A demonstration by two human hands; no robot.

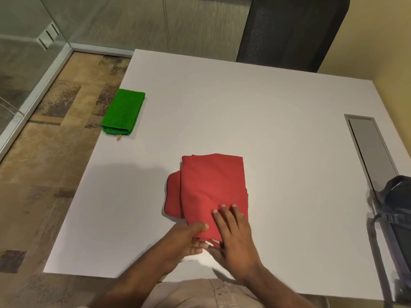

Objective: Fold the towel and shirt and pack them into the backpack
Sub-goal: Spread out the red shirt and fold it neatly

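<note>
A folded red shirt (211, 187) lies on the white table (278, 130) near the front edge. My right hand (235, 238) lies flat on the shirt's near right corner, fingers straight. My left hand (186, 241) grips the shirt's near edge, thumb on top and fingers underneath. A folded green towel (123, 112) rests at the table's left edge, far from both hands. The dark backpack (398, 210) sits at the table's right edge, partly cut off by the frame.
A grey cable hatch (369, 147) is set into the table at the right. A black mesh chair (289, 32) stands behind the far edge. Patterned carpet and a glass partition lie to the left.
</note>
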